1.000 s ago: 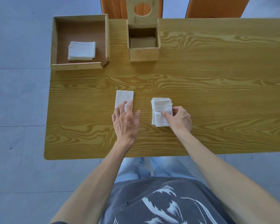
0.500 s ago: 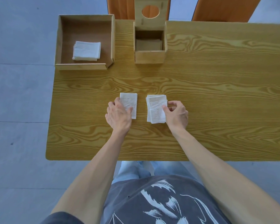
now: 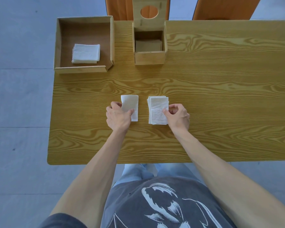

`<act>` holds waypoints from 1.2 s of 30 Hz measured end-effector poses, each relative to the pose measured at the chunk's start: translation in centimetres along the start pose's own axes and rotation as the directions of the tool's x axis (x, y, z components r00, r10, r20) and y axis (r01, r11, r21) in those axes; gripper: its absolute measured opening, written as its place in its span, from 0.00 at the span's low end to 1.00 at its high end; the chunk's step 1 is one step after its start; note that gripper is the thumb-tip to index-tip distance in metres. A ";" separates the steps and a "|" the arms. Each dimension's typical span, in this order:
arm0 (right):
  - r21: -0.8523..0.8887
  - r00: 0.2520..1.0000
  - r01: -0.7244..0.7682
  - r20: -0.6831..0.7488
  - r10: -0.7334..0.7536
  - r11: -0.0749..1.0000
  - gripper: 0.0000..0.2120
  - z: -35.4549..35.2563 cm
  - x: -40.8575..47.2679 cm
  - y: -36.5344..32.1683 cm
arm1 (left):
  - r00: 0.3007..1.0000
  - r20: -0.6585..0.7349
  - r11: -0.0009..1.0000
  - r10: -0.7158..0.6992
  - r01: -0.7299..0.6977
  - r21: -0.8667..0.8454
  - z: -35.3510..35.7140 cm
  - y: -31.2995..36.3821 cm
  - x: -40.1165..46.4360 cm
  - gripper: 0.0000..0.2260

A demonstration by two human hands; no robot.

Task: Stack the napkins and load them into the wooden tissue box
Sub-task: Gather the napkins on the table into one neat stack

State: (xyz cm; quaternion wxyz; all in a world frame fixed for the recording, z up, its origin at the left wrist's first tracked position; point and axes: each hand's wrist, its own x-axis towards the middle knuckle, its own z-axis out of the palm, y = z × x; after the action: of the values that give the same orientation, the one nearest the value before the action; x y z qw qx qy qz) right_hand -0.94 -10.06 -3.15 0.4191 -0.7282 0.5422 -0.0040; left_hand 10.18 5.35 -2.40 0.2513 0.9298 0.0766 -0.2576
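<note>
A single folded white napkin (image 3: 130, 103) lies on the table in front of me, and my left hand (image 3: 118, 117) pinches its left edge between thumb and fingers. To its right sits a small stack of folded napkins (image 3: 157, 109); my right hand (image 3: 178, 115) holds the stack's right edge with thumb and fingertips. The wooden tissue box (image 3: 149, 55) stands at the table's far side, its lid with a round hole tipped up and open, its inside showing only a wooden plate. Another pile of white napkins (image 3: 85, 53) rests inside a wooden tray (image 3: 112, 45) at the far left.
The wooden table (image 3: 220, 96) has its near edge just in front of my lap and its left edge beside the tray. Two orange chair backs (image 3: 224, 7) stand behind the far edge. Grey floor surrounds the table.
My left hand went from lying flat over the single napkin to pinching its left edge. My right hand stayed on the stack, which now lies straighter.
</note>
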 end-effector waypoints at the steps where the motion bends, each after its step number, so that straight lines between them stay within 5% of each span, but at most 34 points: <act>1: -0.002 1.000 -0.001 0.003 0.001 1.000 0.13 0.0 0.1 0.0 | 1.000 -0.006 1.000 0.006 -0.006 -0.020 0.0 0.0 0.0 0.26; 12: -0.029 0.998 0.000 0.057 0.001 1.000 0.15 -0.2 0.4 0.0 | 1.000 0.017 0.962 0.018 -0.012 -0.274 0.0 -0.1 0.0 0.14; 21: 0.000 0.995 0.017 0.093 -0.017 1.000 0.14 -0.9 -0.1 0.2 | 0.980 0.186 0.761 0.068 0.070 -0.645 0.1 0.9 -1.3 0.11; 27: 0.008 0.992 0.123 0.012 -0.123 0.992 0.15 -1.5 -0.4 -0.1 | 0.953 0.270 0.760 0.139 0.073 -0.646 1.3 2.5 -2.9 0.12; 36: 0.128 0.981 0.127 0.127 -0.144 0.984 0.14 -2.0 0.1 0.3 | 0.935 0.319 0.811 0.155 0.064 -0.582 3.4 3.3 -3.9 0.11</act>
State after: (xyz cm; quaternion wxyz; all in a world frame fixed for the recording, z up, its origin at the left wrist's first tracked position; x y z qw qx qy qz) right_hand -2.05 -11.36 -2.14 0.4965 -0.7358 0.4603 -0.0154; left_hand 6.21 0.74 -1.51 0.5400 0.7477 0.0831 -0.3773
